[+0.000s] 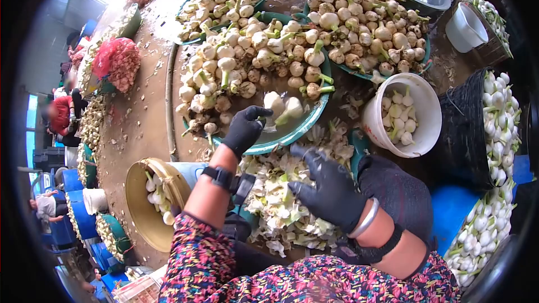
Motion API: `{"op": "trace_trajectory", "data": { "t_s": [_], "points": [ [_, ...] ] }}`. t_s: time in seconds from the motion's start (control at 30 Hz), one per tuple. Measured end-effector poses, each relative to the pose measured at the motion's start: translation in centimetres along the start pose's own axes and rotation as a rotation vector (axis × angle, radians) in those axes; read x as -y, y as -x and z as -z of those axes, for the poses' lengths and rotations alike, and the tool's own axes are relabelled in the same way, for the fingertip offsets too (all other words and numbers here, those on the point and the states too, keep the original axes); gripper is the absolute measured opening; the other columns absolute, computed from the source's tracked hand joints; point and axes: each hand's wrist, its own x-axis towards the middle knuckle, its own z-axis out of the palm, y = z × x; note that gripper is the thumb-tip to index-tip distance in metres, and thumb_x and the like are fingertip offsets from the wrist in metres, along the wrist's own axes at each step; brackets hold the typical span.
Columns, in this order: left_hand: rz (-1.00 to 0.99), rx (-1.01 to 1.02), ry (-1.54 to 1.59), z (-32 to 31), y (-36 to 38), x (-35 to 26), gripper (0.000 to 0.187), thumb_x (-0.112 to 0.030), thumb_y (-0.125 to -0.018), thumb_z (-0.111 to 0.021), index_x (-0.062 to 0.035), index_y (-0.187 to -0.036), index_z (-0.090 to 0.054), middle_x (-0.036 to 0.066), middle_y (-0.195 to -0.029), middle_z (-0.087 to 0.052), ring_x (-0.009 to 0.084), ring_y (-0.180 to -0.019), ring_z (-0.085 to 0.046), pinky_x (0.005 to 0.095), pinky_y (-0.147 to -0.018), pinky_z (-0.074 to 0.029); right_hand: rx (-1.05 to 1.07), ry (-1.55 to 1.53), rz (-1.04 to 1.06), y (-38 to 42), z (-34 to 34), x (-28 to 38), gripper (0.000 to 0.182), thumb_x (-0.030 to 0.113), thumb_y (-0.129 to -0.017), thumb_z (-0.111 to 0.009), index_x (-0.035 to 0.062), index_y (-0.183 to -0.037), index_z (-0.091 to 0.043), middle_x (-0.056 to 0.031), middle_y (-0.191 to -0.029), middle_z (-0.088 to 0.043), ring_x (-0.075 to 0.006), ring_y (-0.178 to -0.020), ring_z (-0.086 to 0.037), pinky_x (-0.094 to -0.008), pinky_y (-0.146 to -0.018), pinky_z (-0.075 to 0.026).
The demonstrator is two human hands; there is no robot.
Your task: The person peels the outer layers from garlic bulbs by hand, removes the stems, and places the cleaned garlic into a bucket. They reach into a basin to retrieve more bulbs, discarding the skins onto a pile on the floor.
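On the near basin: two pale garlic bulbs (pixel 283 106) lay on the bare inner floor of a green basin (pixel 306 123), at the near edge of the heap it held.
Left hand: the left hand (pixel 245 129), in a black glove, reached forward over the basin's near rim, palm down, fingers curled and the tips just beside the two bulbs; I could not tell whether they touched, and the hand enclosed nothing.
Left arm: the forearm stretched out from a flowered sleeve (pixel 205 258), with a black strap at the wrist.
Right hand: the right hand (pixel 328 188), also gloved in black, hung lower and nearer the body, fingers bent loosely downward over the peelings, gripping nothing that I could see.
Right arm: a silver bangle (pixel 365 219) and a black band sat on the wrist.
Under the hands: a pile of peelings (pixel 281 202) lay between basin and lap.
Right of the basin: a white bucket (pixel 426 118) held a few cleaned bulbs.
Beyond: further basins of garlic (pixel 365 22) stood heaped, well past the hands.
Left and low: a yellow bowl (pixel 140 202) held several bulbs.
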Motion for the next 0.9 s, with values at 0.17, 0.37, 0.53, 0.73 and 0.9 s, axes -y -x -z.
{"op": "trace_trajectory", "data": {
  "t_s": [0.17, 0.37, 0.53, 0.73, 0.9],
  "points": [
    [-0.054, 0.292, 0.328, 3.1, 9.4, -10.0, 0.027, -0.003, -0.077, -0.052, 0.0018, -0.101, -0.063, 0.008, -0.098, -0.064, 0.0152, -0.091, -0.059, 0.0285, -0.083, -0.045, -0.178, -0.135, 0.09, -0.8, -1.7, 0.0, 0.069, 0.012, -0.07, -0.058, 0.0093, -0.134, -0.033, -0.0261, -0.127, -0.043, -0.0377, -0.12, -0.041, -0.0397, -0.1, -0.033],
    [0.067, -0.048, 0.881, 1.3, 16.3, -12.0, 0.058, -0.023, -0.082, -0.06, 0.0036, -0.128, -0.037, 0.012, -0.107, -0.059, 0.0204, -0.096, -0.059, 0.031, -0.086, -0.047, -0.056, -0.677, 0.143, -0.4, -4.4, 0.6, 0.066, 0.015, -0.064, -0.076, 0.0009, -0.122, -0.047, -0.0123, -0.11, -0.056, -0.019, -0.099, -0.056, -0.0315, -0.086, -0.045],
    [-0.227, -0.237, -0.072, 0.2, 16.8, -9.1, 0.038, -0.008, -0.073, -0.065, -0.0011, -0.109, -0.053, 0.013, -0.096, -0.06, 0.0293, -0.087, -0.06, 0.0346, -0.076, -0.048, -0.303, -0.064, 0.479, 0.2, -5.8, 0.7, 0.066, 0.019, -0.063, -0.077, -0.0014, -0.119, -0.047, -0.0204, -0.107, -0.055, -0.0335, -0.098, -0.056, -0.0379, -0.086, -0.044],
    [-0.152, -0.366, 0.478, -1.0, 16.2, -8.5, 0.025, -0.016, -0.087, -0.056, 0.0041, -0.102, -0.056, 0.009, -0.089, -0.061, 0.0148, -0.084, -0.061, 0.0281, -0.076, -0.051, -0.362, -0.056, 0.466, 0.0, -6.7, 0.6, 0.067, 0.022, -0.066, -0.078, -0.0018, -0.119, -0.046, -0.0165, -0.104, -0.057, -0.0279, -0.091, -0.059, -0.0351, -0.08, -0.048],
    [-0.349, -0.313, -0.169, -0.1, 16.7, -9.0, 0.022, -0.005, -0.084, -0.054, 0.0066, -0.102, -0.056, 0.01, -0.095, -0.06, 0.016, -0.085, -0.061, 0.0281, -0.071, -0.052, -0.108, -0.85, 0.061, -0.3, -6.6, 0.0, 0.061, 0.013, -0.07, -0.077, -0.0031, -0.118, -0.043, -0.0078, -0.101, -0.056, -0.0103, -0.091, -0.053, -0.0256, -0.078, -0.049]
  ]
}}
